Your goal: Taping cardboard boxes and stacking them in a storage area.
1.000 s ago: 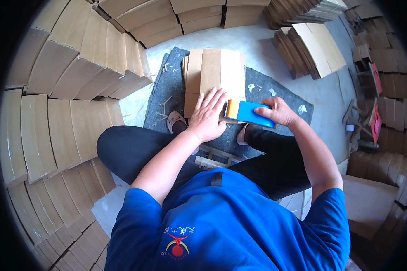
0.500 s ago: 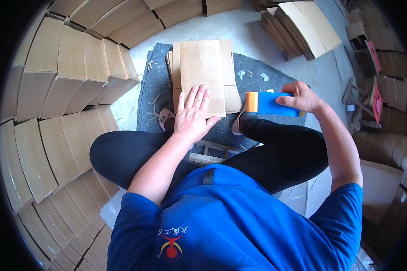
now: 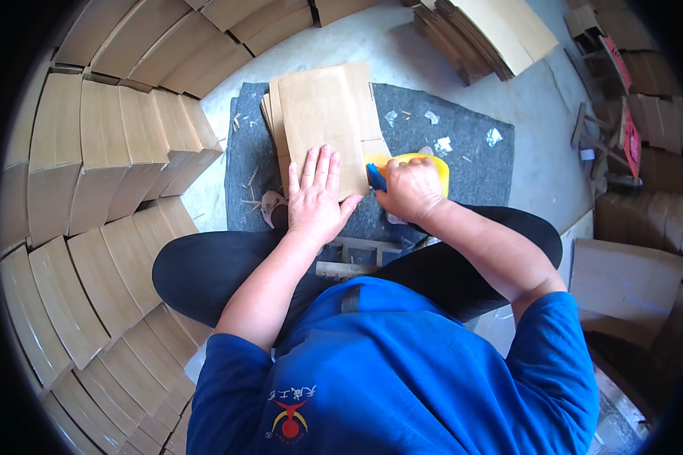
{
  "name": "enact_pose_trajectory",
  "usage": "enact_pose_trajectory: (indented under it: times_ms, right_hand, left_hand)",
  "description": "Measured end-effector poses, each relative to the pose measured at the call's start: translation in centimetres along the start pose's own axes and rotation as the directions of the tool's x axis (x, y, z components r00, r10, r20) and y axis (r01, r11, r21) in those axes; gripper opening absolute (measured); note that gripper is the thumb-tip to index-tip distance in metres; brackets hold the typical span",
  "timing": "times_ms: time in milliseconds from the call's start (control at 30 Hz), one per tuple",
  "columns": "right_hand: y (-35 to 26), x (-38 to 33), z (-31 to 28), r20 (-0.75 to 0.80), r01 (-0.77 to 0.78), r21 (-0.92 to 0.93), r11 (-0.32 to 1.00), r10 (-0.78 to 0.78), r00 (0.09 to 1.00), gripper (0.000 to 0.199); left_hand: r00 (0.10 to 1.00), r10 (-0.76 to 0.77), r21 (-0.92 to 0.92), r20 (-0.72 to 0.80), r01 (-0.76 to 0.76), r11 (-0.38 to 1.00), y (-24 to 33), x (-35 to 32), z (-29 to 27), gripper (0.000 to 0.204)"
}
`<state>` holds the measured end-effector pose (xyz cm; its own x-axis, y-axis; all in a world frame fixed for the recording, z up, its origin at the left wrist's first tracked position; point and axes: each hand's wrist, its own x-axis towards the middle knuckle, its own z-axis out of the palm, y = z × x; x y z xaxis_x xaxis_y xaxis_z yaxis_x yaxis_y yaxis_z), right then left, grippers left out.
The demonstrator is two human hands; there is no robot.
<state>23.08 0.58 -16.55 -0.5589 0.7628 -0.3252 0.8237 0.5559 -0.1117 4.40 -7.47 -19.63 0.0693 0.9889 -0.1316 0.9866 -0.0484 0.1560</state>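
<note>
Your left hand (image 3: pixel 316 199) lies flat, fingers spread and released, pressing on the near end of the flattened cardboard stack (image 3: pixel 322 121), which runs away from your fingertips across the grey felt mat (image 3: pixel 463 163). Your right hand (image 3: pixel 410 189) is clenched around a yellow and blue tool (image 3: pixel 410 168), held at the stack's near right corner, just beside your left thumb; the tool's blue edge touches the cardboard there. Beyond your right hand the mat carries only small scraps (image 3: pixel 440 142), so there is open room on that side up to the mat's far edge, then bare concrete floor (image 3: pixel 542 144). To the outside of your left hand the space is tight: rows of folded cartons (image 3: pixel 106 174) stand close, curving round past your left knee. Further cartons (image 3: pixel 486 34) lie piled ahead of your right hand, well apart from it. A small wooden frame (image 3: pixel 357 258) sits between your legs, just behind both wrists. Whether anything rests in it cannot be told.
</note>
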Motion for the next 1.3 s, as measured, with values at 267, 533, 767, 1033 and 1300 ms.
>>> enact_pose_trajectory:
  times_ms: [267,533,767,1033,1300]
  right_hand:
    - [-3.3,0.7,8.9,0.426,0.083,-0.171,0.982,-0.003,0.905,0.054]
    - [-6.2,-0.5,2.1,0.603,-0.055,0.218,0.974,-0.090,0.793,0.066]
    - [-2.0,1.0,-2.8,0.581,-0.157,0.202,0.967,0.011,0.814,0.060]
    - [5.2,4.0,-7.9,0.466,-0.085,-0.049,0.995,0.099,0.879,0.063]
    - [8.6,4.6,-8.7,0.352,-0.290,-0.157,0.944,0.328,0.877,0.047]
  left_hand:
    - [0.987,0.049,-0.092,-0.154,-0.064,0.994,-0.8,0.7,-0.5,0.066]
    - [0.919,-0.098,-0.146,-0.382,0.045,0.988,-6.0,13.0,-1.7,0.049]
    - [0.881,-0.416,-0.272,-0.227,0.353,0.895,-9.7,14.7,-4.7,0.056]
    - [0.588,-0.790,-0.896,-0.171,0.241,0.373,-11.0,8.5,1.5,0.033]
    - [0.548,-0.834,-0.921,0.059,0.353,0.166,-11.0,9.2,3.0,0.033]
